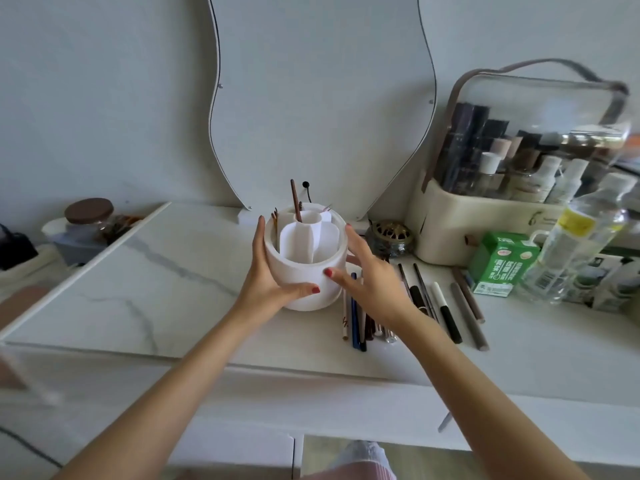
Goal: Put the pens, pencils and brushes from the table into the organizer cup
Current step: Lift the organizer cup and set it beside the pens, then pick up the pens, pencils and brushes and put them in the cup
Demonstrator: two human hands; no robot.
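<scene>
Few items stowed: a brown brush and some small sticks stand in the far compartments of the organizer cup, mid-worktop | hands: left hand curls round its left wall, right hand lies spread against its right wall | remaining: roughly a dozen pens, pencils and brushes lie right of the cup.

A wavy-edged mirror is mounted on the wall behind a white marble tabletop. At right stands a cream cosmetics case with a clear domed lid; bottles and tubes show through it. A green drink carton and a clear plastic bottle stand before it. A brass incense burner sits left of the case. Far left: a brown-lidded jar.
</scene>
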